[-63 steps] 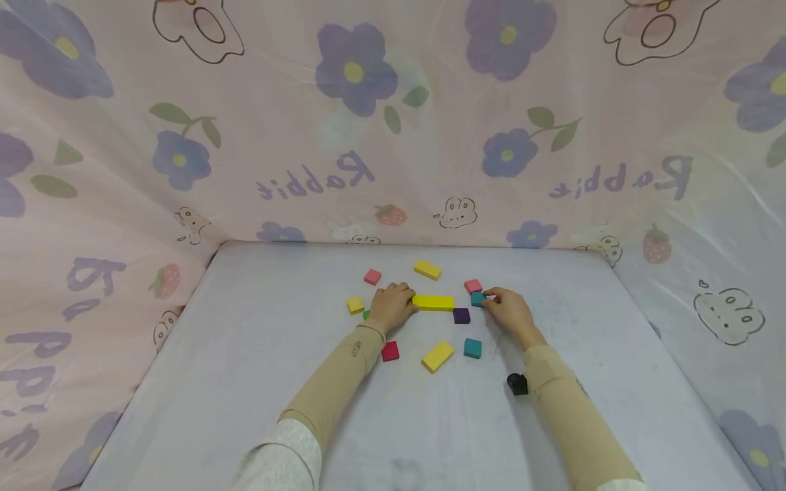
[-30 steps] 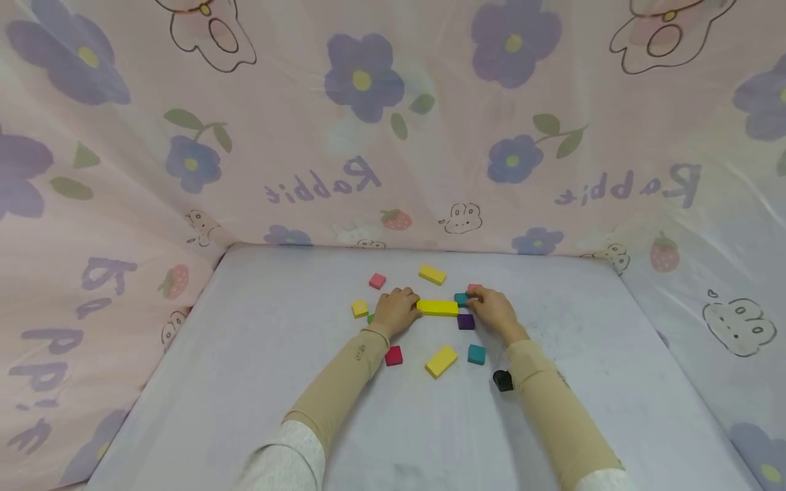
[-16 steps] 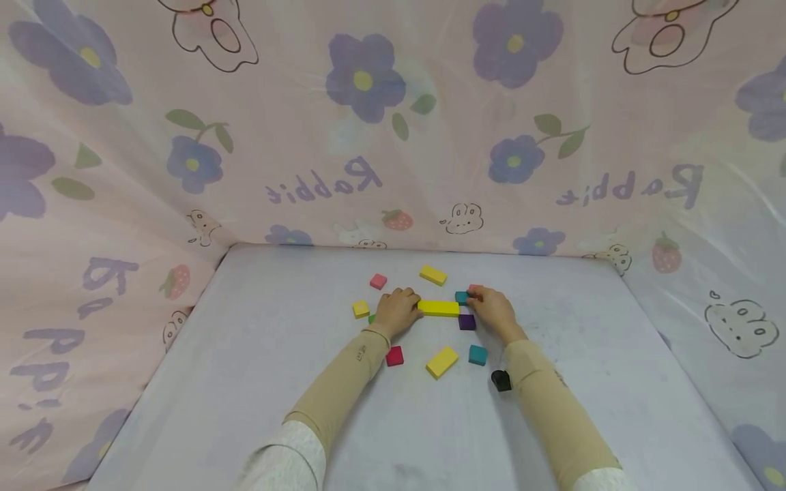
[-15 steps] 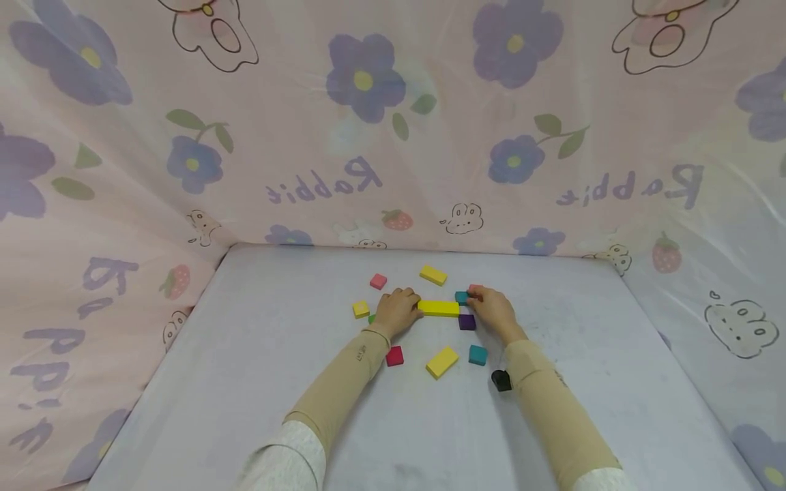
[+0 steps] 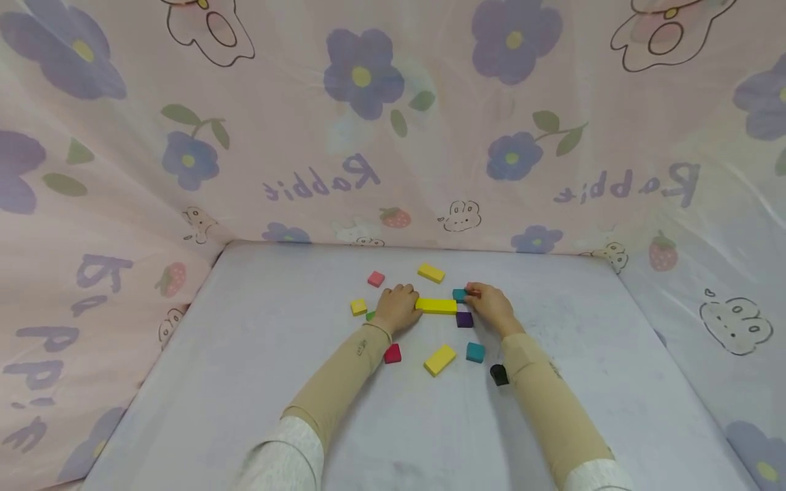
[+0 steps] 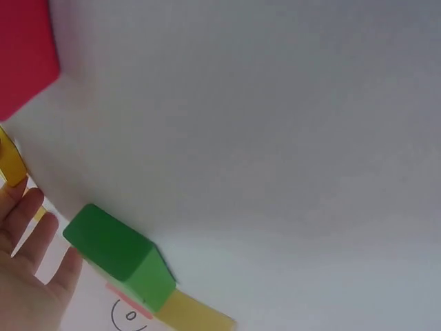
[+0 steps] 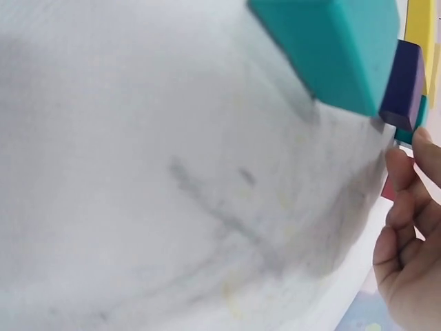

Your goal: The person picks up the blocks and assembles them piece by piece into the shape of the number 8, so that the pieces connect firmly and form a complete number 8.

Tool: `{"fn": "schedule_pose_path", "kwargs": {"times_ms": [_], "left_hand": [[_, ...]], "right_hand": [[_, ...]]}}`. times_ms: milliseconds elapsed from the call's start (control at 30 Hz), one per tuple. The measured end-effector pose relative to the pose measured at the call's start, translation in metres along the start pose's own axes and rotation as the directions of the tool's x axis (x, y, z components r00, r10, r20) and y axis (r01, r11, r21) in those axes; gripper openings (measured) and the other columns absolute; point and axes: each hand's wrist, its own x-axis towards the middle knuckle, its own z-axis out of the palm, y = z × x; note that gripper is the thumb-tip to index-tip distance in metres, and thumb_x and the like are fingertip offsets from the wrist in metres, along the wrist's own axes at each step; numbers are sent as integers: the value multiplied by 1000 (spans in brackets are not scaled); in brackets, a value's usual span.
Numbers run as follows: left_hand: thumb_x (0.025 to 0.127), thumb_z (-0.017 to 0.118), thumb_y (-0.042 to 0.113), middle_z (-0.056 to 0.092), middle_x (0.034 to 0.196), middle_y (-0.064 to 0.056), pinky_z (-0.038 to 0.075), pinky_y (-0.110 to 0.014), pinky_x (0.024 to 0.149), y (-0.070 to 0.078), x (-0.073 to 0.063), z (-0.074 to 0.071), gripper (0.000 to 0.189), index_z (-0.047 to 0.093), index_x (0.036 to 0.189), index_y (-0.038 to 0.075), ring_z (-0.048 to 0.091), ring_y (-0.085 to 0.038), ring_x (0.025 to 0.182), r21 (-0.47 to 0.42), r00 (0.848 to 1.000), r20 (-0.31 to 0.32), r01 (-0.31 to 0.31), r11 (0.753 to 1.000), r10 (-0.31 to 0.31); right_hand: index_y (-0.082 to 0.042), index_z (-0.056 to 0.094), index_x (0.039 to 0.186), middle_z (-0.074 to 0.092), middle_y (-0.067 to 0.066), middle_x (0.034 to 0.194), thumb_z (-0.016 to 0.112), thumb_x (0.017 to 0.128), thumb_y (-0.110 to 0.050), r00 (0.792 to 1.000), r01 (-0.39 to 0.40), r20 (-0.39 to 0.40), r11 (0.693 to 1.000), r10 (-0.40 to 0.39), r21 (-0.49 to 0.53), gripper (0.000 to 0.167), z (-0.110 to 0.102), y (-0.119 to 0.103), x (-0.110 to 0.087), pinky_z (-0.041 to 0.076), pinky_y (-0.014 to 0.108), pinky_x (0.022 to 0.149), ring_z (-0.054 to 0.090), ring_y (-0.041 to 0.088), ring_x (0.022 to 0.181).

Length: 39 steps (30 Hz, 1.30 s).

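Observation:
My left hand (image 5: 398,308) holds the left end of a long yellow block (image 5: 437,306) between thumb and fingers, in the middle of the block group. My right hand (image 5: 491,308) pinches the right end of a small teal block (image 5: 458,295) at the yellow block's far right corner. Just in front of the teal block, a dark purple block (image 5: 464,320) sits at the same end of the yellow one. In the right wrist view the purple block (image 7: 404,86) partly covers the teal block, and thumb and fingertips meet at its end.
Around the hands lie a pink block (image 5: 376,278), two shorter yellow blocks (image 5: 431,273), a yellow cube (image 5: 358,307), a red block (image 5: 393,353), another teal block (image 5: 475,352) and a green block (image 6: 117,245). A black object (image 5: 499,374) is at the right sleeve. Printed cloth walls enclose the table.
My right hand has moved left with the teal block, from beside a pink block to the yellow block's end. That pink block is now hidden behind the hand in the head view.

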Motion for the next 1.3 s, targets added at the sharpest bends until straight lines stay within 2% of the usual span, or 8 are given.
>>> {"fn": "schedule_pose_path", "kwargs": {"times_ms": [167, 300, 467, 600, 767, 1000, 1167, 1300], "left_hand": [[89, 58, 38, 61, 114, -1, 42, -39, 97, -2, -1, 1, 35, 63, 114, 15, 53, -18, 111, -10, 1000, 8, 0, 1000, 0], [86, 61, 41, 60, 120, -1, 42, -40, 98, -5, -4, 1, 45, 59, 123, 15, 52, -19, 114, -61, 1000, 14, 9, 998, -8], [84, 63, 45, 58, 126, -4, 43, -42, 96, -14, -12, -11, 52, 57, 127, 16, 53, -23, 116, -136, 1000, -7, 7, 991, -8], [85, 64, 41, 61, 119, -6, 46, -43, 91, -28, -23, -22, 43, 63, 118, 14, 57, -24, 109, -179, 998, -57, 2, 984, -12], [84, 66, 37, 62, 117, -7, 46, -44, 88, -53, -40, -28, 38, 65, 112, 12, 56, -26, 106, -204, 992, -94, 68, 977, -89], [83, 68, 32, 63, 108, -9, 46, -44, 81, -80, -66, -26, 34, 67, 107, 9, 55, -28, 100, -190, 983, -127, 107, 976, -132], [82, 69, 30, 64, 105, -11, 47, -44, 78, -92, -75, -21, 34, 66, 106, 6, 56, -28, 95, -167, 978, -135, 135, 977, -158], [82, 68, 29, 64, 107, -12, 48, -46, 81, -99, -78, -19, 35, 66, 108, 6, 57, -29, 98, -151, 977, -126, 154, 976, -174]], "right_hand": [[-10, 53, 130, 56, 17, 131, 50, 96, -24, 1000, 1, 9, 1000, -1, 27, 37, 2, 2, -2, 39, 51, 101, 53, 34, 117], [-10, 52, 130, 55, 17, 131, 50, 96, -26, 1000, 10, 13, 999, -10, 33, 38, 4, 4, -2, 38, 52, 101, 52, 35, 119], [-11, 52, 130, 55, 17, 131, 49, 96, -27, 1000, 10, 9, 999, -11, 37, 37, 5, 5, 0, 38, 51, 102, 52, 35, 118], [-12, 51, 132, 54, 17, 132, 49, 97, -27, 1000, 11, 5, 999, -11, 41, 38, 3, 4, 1, 38, 52, 102, 51, 34, 118], [-12, 50, 133, 53, 16, 134, 49, 97, -27, 1000, 20, 7, 998, -20, 57, 39, 1, 1, 1, 36, 52, 103, 50, 34, 120], [-11, 50, 132, 54, 17, 132, 48, 97, -27, 1000, 5, 2, 998, -5, 58, 39, 2, 4, 0, 38, 50, 102, 52, 31, 109], [-11, 49, 133, 54, 15, 132, 48, 97, -27, 1000, -11, 8, 998, 11, 69, 40, 3, 5, 2, 39, 50, 102, 52, 29, 108], [-12, 49, 134, 55, 15, 131, 48, 97, -27, 1000, -14, 8, 998, 13, 66, 40, 4, 7, 3, 40, 49, 100, 53, 27, 103]]}}
